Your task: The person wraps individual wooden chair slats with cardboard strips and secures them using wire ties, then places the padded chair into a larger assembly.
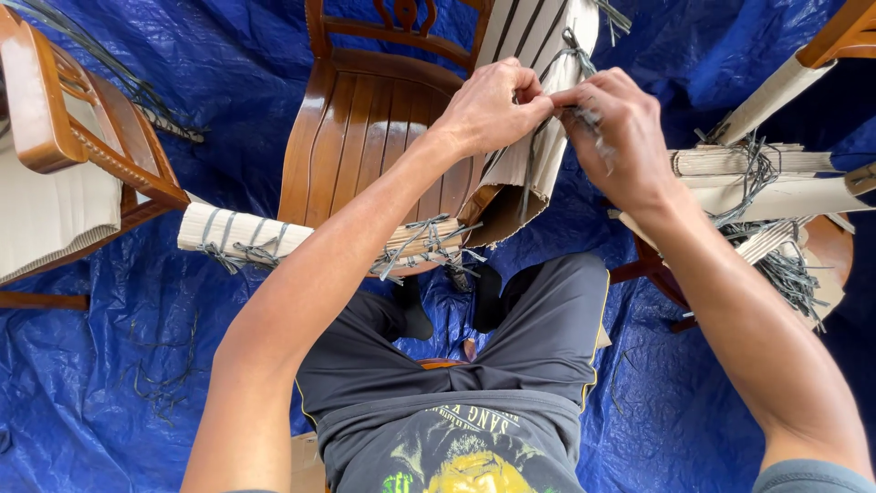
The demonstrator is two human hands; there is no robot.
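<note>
Left hand (488, 108) and right hand (610, 128) both pinch a grey strap (573, 47) around a cardboard bundle (538, 100) at the chair's (365, 128) front right corner. Tying in hand; tightening calls for a firm, even pull.

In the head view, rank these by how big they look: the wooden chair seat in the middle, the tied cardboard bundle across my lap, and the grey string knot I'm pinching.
1. Wooden chair seat
2. Tied cardboard bundle, partly hidden by the left forearm
3. Grey string knot

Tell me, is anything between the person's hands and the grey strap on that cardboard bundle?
Nothing visible. Both the left hand and the right hand already pinch the grey strap right at the cardboard bundle, which leans on the wooden chair.
</note>
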